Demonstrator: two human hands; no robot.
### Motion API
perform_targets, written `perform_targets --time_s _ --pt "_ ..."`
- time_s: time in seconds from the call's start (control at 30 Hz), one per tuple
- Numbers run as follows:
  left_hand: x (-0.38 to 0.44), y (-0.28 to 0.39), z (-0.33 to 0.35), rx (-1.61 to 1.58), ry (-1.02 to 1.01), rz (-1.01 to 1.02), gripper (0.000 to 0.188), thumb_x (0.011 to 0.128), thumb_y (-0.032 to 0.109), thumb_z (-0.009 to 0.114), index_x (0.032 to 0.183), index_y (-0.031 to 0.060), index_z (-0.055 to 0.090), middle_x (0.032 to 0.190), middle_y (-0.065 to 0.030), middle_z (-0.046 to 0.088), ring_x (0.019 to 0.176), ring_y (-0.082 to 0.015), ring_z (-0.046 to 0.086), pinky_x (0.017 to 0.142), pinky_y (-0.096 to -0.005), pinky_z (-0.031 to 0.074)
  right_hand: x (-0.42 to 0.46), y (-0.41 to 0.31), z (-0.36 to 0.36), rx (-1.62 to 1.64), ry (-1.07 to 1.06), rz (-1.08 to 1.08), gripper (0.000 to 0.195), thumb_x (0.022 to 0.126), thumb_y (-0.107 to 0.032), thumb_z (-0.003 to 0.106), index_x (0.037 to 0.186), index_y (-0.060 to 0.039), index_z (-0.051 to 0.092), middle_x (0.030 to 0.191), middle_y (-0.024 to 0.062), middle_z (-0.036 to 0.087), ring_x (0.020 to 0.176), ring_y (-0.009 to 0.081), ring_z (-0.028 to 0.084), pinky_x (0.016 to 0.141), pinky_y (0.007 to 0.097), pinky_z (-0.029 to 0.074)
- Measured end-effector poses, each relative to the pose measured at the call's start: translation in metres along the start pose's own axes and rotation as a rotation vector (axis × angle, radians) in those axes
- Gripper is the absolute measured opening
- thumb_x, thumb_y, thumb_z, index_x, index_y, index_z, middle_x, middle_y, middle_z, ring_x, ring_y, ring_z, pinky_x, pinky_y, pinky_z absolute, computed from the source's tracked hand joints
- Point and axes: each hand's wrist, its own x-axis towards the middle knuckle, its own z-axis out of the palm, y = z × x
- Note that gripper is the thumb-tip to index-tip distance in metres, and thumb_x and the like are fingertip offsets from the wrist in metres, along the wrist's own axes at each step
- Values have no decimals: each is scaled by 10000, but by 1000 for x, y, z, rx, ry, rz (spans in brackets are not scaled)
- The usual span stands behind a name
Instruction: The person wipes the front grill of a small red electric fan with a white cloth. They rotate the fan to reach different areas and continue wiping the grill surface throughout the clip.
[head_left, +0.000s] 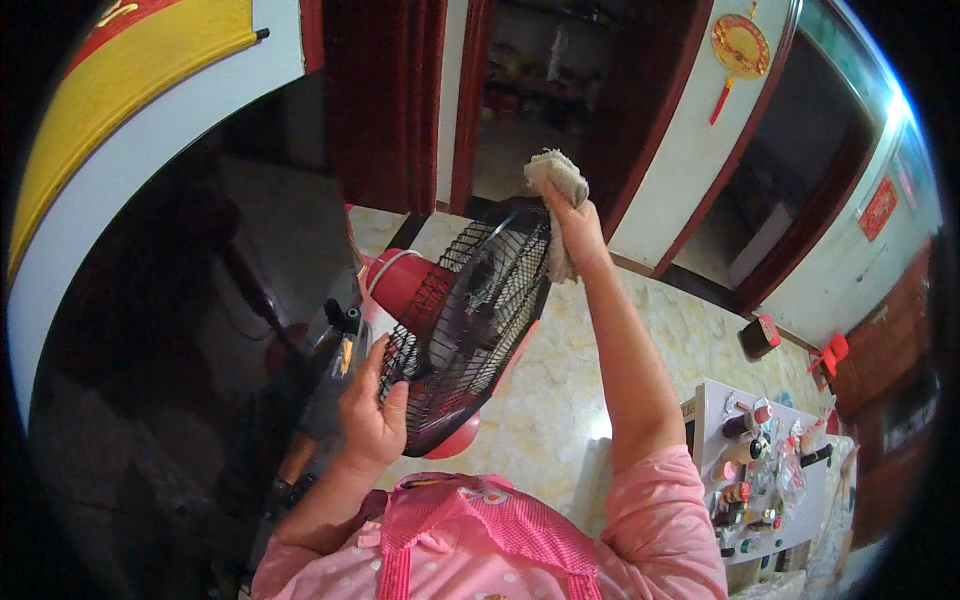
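Note:
In front of me a standing electric fan with a black wire guard (510, 277) is turned partly sideways. Its red motor housing (405, 281) has a pale cord looped around it, and part of a round red base (457, 436) shows underneath. My left hand (375, 412) grips the guard at its lower left edge, thumb on the near side. A folded beige cloth (556, 174) is in my right hand (579, 229), at the guard's upper right rim. One end of the cloth hangs down along that rim; the fingers are partly hidden by it.
A large dark glossy screen (172, 300) stands close on the left. On the right, a white table (802, 525) bears several bottles and jars. A small red-and-black stool (760, 337) and a red chair (831, 354) stand farther off, near dark doorways.

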Motion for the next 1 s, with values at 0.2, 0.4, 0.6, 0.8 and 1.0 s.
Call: perform_targets --time_s 0.2,0.4,0.6,0.8,1.0 --pt "1 -4 -5 33 22 69 478 892 204 558 1263 -74 440 1167 -251 555 1043 -377 574 892 -378 446 -35 39 25 106 198 -221 442 931 -299 509 1239 17 517 1204 125 569 1124 214 511 958 314 371" --pt "1 -4 -7 -34 -8 51 488 893 228 553 1258 -74 434 1160 -249 550 1040 -391 561 903 -394 437 -171 106 55 -126 213 -238 473 976 -217 416 1388 -5 321 1430 139 319 1323 239 283 1080 329 211" --pt "6 -12 -12 -22 -19 66 489 906 242 539 1270 -67 433 1163 -241 558 1048 -386 562 900 -388 439 -183 171 51 77 155 79 484 978 -284 399 1371 -9 331 1391 121 338 1295 222 288 1061 329 227" --pt "4 -16 -13 -82 4 33 478 918 243 527 1274 -64 435 1174 -241 559 1046 -372 578 890 -372 448 -48 81 14 -10 214 -14 507 950 -357 461 1290 19 460 1216 149 533 1112 218 489 952 334 372" --pt "5 -7 -2 -18 42 49 473 907 229 535 1261 -73 448 1165 -247 563 1045 -370 580 895 -372 445 26 83 -3 128 119 126 560 890 -438 525 1176 42 561 1092 138 605 1029 228 547 915 331 395"
